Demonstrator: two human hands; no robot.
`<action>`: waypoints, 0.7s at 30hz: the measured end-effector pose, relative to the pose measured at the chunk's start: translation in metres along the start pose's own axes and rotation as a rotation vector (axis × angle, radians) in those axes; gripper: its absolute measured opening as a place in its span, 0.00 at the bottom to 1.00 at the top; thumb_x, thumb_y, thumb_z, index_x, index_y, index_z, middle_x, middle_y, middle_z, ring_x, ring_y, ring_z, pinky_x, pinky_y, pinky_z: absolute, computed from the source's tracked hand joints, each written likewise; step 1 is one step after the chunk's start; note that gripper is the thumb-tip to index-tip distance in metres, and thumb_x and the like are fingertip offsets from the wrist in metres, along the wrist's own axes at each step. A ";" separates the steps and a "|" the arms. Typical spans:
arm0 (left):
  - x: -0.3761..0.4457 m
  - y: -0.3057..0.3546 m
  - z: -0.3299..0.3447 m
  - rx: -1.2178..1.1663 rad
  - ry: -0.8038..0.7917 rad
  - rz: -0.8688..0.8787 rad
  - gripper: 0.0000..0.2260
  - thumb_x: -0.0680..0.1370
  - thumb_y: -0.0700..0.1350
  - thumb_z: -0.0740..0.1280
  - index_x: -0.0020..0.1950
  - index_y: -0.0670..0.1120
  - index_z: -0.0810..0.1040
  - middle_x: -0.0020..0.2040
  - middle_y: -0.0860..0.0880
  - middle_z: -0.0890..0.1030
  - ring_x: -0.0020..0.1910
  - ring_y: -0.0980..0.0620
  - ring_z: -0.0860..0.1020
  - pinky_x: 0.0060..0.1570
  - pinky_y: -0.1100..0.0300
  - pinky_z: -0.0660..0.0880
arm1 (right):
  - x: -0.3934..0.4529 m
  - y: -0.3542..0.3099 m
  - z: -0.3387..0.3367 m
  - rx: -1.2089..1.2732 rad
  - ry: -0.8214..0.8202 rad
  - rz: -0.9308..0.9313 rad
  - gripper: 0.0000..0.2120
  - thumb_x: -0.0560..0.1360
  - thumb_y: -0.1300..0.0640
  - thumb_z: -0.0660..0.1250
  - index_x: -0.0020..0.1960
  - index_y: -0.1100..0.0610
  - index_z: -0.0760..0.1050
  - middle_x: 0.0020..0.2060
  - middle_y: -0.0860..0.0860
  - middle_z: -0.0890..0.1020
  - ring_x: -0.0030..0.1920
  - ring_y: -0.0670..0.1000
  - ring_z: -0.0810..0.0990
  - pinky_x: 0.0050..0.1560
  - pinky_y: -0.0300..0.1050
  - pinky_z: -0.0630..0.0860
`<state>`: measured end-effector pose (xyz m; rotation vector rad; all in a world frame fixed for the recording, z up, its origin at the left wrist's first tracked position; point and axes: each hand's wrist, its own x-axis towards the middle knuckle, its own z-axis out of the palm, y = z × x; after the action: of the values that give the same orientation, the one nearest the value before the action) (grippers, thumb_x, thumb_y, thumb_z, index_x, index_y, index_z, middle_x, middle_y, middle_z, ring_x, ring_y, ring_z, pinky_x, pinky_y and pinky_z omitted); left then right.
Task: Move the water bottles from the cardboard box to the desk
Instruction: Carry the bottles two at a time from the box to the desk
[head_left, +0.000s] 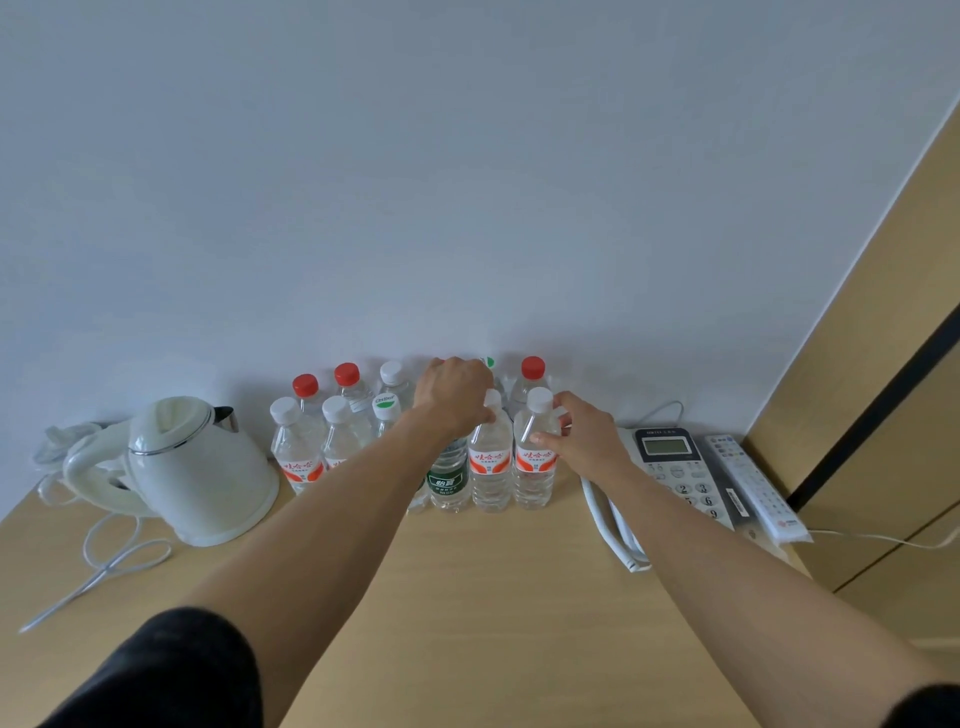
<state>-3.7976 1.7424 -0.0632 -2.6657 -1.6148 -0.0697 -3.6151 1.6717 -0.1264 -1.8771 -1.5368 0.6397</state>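
Left hand (454, 397) curled over the green-label bottle (448, 475); right hand (582, 434) pinches the end white-cap bottle (535, 457). Bottles stand in tight rows against the wall on the counter (467, 597), likely saving space beside the kettle (200, 467) and phone (675, 467).

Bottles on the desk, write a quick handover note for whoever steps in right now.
Left hand: curled over the top of a green-label bottle in the front row; grip mostly hidden.
Right hand: fingers round the rightmost front bottle, near its shoulder.
Bottles: standing in two rows by the wall, between the kettle and the phone.
Done: about ten on the desk.
Left: the box is out of view, so check it for more.
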 end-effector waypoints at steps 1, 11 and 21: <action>-0.001 -0.001 -0.001 0.005 -0.005 0.008 0.21 0.76 0.55 0.73 0.66 0.51 0.78 0.57 0.51 0.83 0.59 0.48 0.78 0.63 0.53 0.68 | -0.002 -0.001 -0.001 -0.021 -0.006 0.003 0.25 0.73 0.50 0.77 0.66 0.53 0.72 0.55 0.50 0.81 0.53 0.50 0.79 0.55 0.46 0.77; 0.012 0.010 -0.044 -0.095 0.133 0.040 0.17 0.77 0.53 0.63 0.63 0.50 0.81 0.55 0.50 0.84 0.58 0.47 0.78 0.61 0.52 0.68 | -0.016 -0.011 -0.046 -0.173 0.034 0.111 0.24 0.74 0.61 0.67 0.70 0.53 0.71 0.59 0.56 0.79 0.61 0.57 0.77 0.60 0.50 0.76; 0.035 0.109 -0.059 0.056 0.211 0.388 0.23 0.83 0.58 0.55 0.72 0.49 0.74 0.67 0.48 0.78 0.67 0.44 0.71 0.68 0.49 0.66 | -0.062 -0.007 -0.124 -0.369 0.316 0.261 0.23 0.82 0.44 0.58 0.74 0.52 0.67 0.64 0.57 0.76 0.62 0.58 0.76 0.55 0.49 0.73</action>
<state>-3.6862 1.7206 -0.0021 -2.7615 -1.0083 -0.2798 -3.5446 1.5920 -0.0368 -2.3492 -1.2772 0.1556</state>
